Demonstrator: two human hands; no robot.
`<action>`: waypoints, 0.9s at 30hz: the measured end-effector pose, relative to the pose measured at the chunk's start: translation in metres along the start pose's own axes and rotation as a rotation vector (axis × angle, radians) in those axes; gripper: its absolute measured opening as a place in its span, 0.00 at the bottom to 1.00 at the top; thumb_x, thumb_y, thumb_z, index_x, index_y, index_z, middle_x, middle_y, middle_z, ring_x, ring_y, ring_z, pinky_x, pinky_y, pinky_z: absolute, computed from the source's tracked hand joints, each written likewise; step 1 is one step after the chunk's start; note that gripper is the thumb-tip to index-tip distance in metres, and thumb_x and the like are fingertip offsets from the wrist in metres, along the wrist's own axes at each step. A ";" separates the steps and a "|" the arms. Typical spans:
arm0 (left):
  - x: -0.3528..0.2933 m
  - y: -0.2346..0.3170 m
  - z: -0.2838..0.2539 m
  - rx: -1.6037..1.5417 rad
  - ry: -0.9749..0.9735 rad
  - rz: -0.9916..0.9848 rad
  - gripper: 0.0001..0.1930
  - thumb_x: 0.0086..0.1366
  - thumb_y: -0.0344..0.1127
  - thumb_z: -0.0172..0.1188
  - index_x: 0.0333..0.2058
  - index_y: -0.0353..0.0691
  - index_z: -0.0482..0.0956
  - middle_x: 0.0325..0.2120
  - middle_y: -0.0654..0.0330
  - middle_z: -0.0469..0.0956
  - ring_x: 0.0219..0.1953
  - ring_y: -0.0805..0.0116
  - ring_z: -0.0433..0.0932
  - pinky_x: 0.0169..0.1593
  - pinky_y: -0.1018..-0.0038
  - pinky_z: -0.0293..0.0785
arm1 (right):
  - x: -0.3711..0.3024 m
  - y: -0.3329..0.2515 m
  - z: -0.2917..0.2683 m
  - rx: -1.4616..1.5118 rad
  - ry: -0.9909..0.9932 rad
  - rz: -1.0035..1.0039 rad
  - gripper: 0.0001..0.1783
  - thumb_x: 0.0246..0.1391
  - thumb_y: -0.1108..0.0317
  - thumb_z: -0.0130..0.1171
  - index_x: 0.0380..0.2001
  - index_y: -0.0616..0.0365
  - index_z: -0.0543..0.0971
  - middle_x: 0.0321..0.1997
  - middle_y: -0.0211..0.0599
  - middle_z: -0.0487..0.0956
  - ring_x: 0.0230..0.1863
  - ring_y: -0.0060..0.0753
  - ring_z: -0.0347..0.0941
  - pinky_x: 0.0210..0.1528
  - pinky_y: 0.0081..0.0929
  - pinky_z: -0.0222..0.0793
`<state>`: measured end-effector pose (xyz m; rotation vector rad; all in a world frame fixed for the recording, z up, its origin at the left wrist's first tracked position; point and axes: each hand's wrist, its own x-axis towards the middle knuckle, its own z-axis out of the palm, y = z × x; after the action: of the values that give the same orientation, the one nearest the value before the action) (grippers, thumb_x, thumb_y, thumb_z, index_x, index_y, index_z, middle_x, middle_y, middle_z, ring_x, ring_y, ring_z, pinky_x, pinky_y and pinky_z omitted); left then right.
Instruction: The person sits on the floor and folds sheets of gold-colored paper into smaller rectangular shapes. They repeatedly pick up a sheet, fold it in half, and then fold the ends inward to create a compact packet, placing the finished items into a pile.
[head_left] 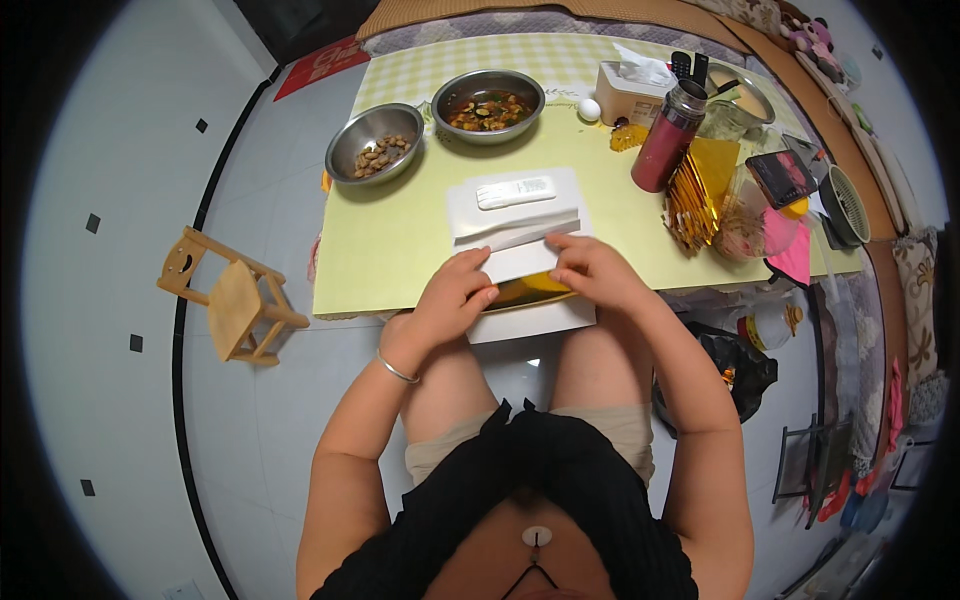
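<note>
Counter (385, 245): pale yellow-green; yellow-green and white check along far side. Paper (520, 264): white. Foil (528, 291): shiny gold. Packet (516, 192): white. Gold stack (715, 175): same metallic gold, darker in the folds. Bottle (667, 145): dark red, steel-grey neck. Both bowls (345, 163): silver-grey. Soup (490, 111): red-brown, orange and green flecks. Egg (589, 110): white. Tissue box (622, 98): tan. Pink sheet (797, 254): vivid, uniform. Chair (232, 310): honey-coloured, black smile mark. Bag (762, 376): black. Top (540, 450): black. Shorts (600, 428): beige. Bangle (398, 371): silver. Mat (320, 70): red, paler markings.
</note>
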<state>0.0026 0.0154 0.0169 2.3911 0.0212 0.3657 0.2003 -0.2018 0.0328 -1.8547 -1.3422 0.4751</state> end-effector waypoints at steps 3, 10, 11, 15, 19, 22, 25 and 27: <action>0.012 0.008 -0.013 0.114 0.004 -0.002 0.08 0.62 0.36 0.65 0.31 0.38 0.83 0.60 0.44 0.74 0.63 0.42 0.68 0.66 0.55 0.64 | 0.002 0.010 -0.001 -0.168 0.154 -0.065 0.09 0.50 0.64 0.68 0.24 0.59 0.83 0.55 0.42 0.82 0.53 0.48 0.74 0.56 0.39 0.70; 0.023 0.003 -0.016 0.186 0.030 0.000 0.09 0.59 0.40 0.67 0.30 0.41 0.83 0.65 0.47 0.69 0.69 0.42 0.61 0.67 0.52 0.59 | -0.001 0.005 0.004 -0.304 0.199 -0.240 0.08 0.46 0.64 0.69 0.22 0.55 0.81 0.63 0.40 0.77 0.64 0.48 0.68 0.64 0.45 0.62; 0.023 0.003 -0.016 0.184 0.029 -0.002 0.09 0.59 0.41 0.68 0.30 0.41 0.83 0.65 0.47 0.69 0.69 0.42 0.61 0.67 0.51 0.58 | -0.001 0.005 0.005 -0.327 0.209 -0.269 0.08 0.46 0.65 0.69 0.22 0.55 0.81 0.65 0.40 0.76 0.67 0.50 0.67 0.66 0.46 0.61; 0.027 0.000 -0.015 0.183 0.046 0.027 0.12 0.58 0.44 0.69 0.28 0.43 0.82 0.65 0.47 0.69 0.70 0.42 0.60 0.67 0.50 0.57 | 0.005 0.012 0.006 -0.239 0.142 -0.279 0.07 0.45 0.65 0.68 0.22 0.54 0.81 0.70 0.45 0.70 0.74 0.54 0.59 0.72 0.51 0.53; 0.033 -0.002 -0.018 0.174 0.057 0.040 0.15 0.57 0.47 0.69 0.26 0.43 0.78 0.62 0.47 0.72 0.69 0.42 0.62 0.66 0.50 0.57 | 0.014 0.010 0.003 -0.227 0.089 -0.298 0.06 0.45 0.65 0.66 0.23 0.53 0.80 0.72 0.46 0.68 0.76 0.56 0.55 0.75 0.53 0.47; 0.032 -0.012 -0.020 0.130 0.009 0.032 0.17 0.57 0.48 0.69 0.26 0.42 0.76 0.57 0.47 0.75 0.65 0.43 0.67 0.64 0.53 0.61 | 0.020 0.013 0.002 -0.214 0.058 -0.284 0.06 0.45 0.65 0.66 0.23 0.53 0.81 0.72 0.47 0.68 0.75 0.56 0.57 0.75 0.52 0.47; 0.034 -0.013 -0.024 0.032 0.058 0.042 0.16 0.59 0.47 0.67 0.29 0.40 0.75 0.53 0.48 0.77 0.59 0.43 0.73 0.61 0.57 0.66 | 0.021 0.016 0.000 -0.197 0.025 -0.241 0.06 0.45 0.65 0.67 0.22 0.53 0.81 0.72 0.46 0.68 0.72 0.54 0.60 0.73 0.49 0.49; 0.037 -0.019 -0.019 0.030 0.197 0.074 0.13 0.59 0.44 0.67 0.34 0.40 0.78 0.50 0.49 0.78 0.54 0.45 0.74 0.58 0.57 0.68 | 0.022 0.017 0.000 -0.190 0.000 -0.224 0.06 0.44 0.65 0.67 0.22 0.53 0.81 0.72 0.45 0.69 0.70 0.53 0.62 0.72 0.47 0.50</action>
<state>0.0350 0.0465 0.0272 2.3814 0.0280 0.6392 0.2189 -0.1841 0.0233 -1.8242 -1.6194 0.2374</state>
